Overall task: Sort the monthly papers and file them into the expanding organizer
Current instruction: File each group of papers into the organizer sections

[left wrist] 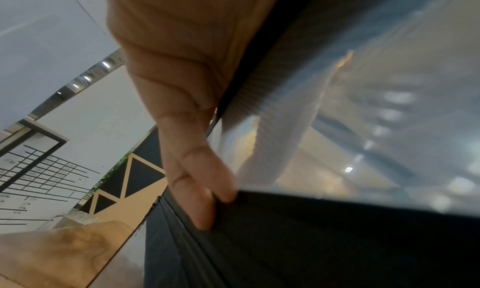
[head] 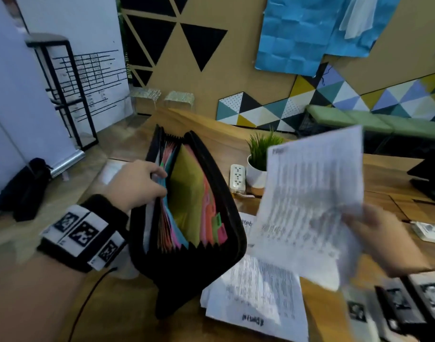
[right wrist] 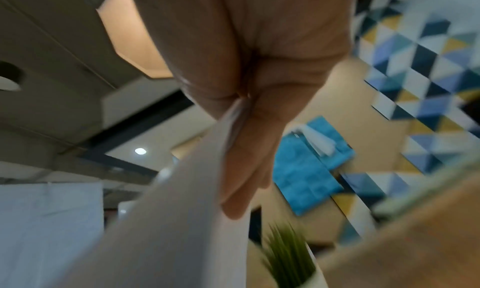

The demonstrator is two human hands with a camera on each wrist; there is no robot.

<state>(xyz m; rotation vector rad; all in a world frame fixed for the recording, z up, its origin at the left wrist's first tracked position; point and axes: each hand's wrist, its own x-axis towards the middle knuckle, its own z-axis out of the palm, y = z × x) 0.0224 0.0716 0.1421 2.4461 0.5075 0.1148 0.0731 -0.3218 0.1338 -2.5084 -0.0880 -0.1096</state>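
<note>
The black organizer [head: 186,218] stands open-mouthed on the wooden worktop [head: 389,174], its long axis running away from the person, coloured dividers fanned inside. The left hand [head: 137,183] grips its near-left wall, fingers curled over the rim. The right hand [head: 384,240] pinches a printed sheet [head: 310,201] held upright just right of it. More papers [head: 258,297] lie flat below. A potted plant [head: 260,159] and power strip [head: 237,178] sit behind, before a wall of coloured triangles.
</note>
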